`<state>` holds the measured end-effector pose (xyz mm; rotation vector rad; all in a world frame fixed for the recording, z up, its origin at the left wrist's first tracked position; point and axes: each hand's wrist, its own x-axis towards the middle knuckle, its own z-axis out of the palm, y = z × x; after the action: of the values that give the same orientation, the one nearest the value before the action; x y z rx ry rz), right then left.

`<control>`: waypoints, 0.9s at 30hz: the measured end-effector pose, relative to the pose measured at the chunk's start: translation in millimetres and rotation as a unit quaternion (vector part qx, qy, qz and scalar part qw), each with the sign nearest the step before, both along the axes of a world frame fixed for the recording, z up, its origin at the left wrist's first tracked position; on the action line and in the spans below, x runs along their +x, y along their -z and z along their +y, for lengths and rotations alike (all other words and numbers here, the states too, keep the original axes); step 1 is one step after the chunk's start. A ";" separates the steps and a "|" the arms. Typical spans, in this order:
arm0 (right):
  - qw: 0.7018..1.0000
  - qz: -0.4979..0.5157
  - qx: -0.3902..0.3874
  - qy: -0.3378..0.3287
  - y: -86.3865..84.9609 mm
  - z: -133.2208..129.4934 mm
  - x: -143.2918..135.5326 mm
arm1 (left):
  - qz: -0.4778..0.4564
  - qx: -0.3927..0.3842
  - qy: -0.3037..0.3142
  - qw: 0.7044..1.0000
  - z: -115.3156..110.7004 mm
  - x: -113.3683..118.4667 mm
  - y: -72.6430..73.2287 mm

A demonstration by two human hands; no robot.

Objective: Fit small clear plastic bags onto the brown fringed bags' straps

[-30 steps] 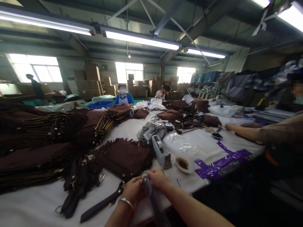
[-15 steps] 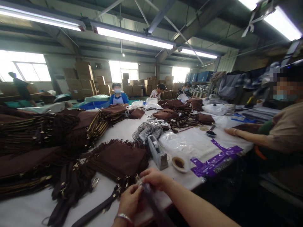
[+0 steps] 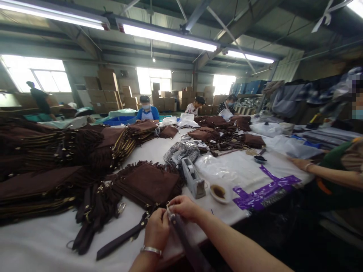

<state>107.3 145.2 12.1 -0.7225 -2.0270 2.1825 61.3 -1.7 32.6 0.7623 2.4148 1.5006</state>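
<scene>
My left hand [image 3: 157, 229], with a silver bangle at the wrist, pinches the upper end of a dark brown strap [image 3: 183, 235]. My right hand [image 3: 183, 207] is closed at the same end, its fingertips almost touching those of the left. A small metal clasp [image 3: 168, 204] shows at the fingertips, and something thin and clear or whitish covers part of the strap. The strap's lower end hangs over the table edge, blurred. Just beyond my hands lies a stack of brown fringed bags [image 3: 151, 181]. Another brown strap [image 3: 121, 238] with gold studs lies left of my left hand.
A grey tape dispenser [image 3: 193, 177] and a small dish of brown liquid [image 3: 218, 192] stand beyond my right hand. Purple plastic [image 3: 266, 190] lies at the right edge. More straps [image 3: 95, 211] and stacked bags [image 3: 36, 189] fill the left. A co-worker's arm [image 3: 334, 173] reaches in from the right.
My view has turned slightly right, so the table's things sit shifted. Both hands stay closed on the strap's end. The co-worker at right has moved further toward the picture's edge.
</scene>
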 end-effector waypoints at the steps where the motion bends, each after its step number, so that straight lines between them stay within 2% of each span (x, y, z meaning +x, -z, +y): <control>1: 1.000 0.002 0.013 0.004 -0.6 -0.4 -0.9 | 0.025 -0.001 0.001 1.000 0.8 -2.7 -0.6; 6: 0.999 -0.011 0.039 0.023 -4.4 -1.1 -6.1 | 0.028 0.001 -0.020 0.999 9.0 -15.9 -3.3; 11: 0.997 -0.039 0.052 0.048 -3.2 -3.3 -11.5 | -0.058 0.009 -0.079 0.995 12.2 -20.1 0.3; 13: 0.994 -0.040 0.075 0.075 -1.4 -5.3 -14.7 | -0.123 0.013 -0.096 0.988 10.7 -13.0 6.3; 15: 0.989 -0.034 0.104 0.104 0.8 -6.5 -18.5 | -0.201 0.025 -0.086 0.976 8.9 -0.3 13.8; 18: 0.979 -0.023 0.141 0.144 3.7 -5.4 -23.7 | -0.359 0.086 -0.039 0.929 8.1 21.4 23.7; 20: 0.974 -0.019 0.150 0.168 5.3 -3.5 -26.4 | -0.427 0.117 -0.018 0.897 9.2 31.8 27.9; 24: 0.969 -0.019 0.129 0.210 7.3 -3.1 -31.4 | -0.451 0.120 -0.019 0.884 13.9 40.7 32.1; 27: 0.969 -0.020 0.075 0.236 6.6 -6.5 -34.5 | -0.456 0.115 -0.026 0.882 15.6 43.6 34.8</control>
<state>72.8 138.7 5.4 -1.0991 -1.7767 1.7411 104.8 13.8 -2.3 -0.0352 1.5645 1.6596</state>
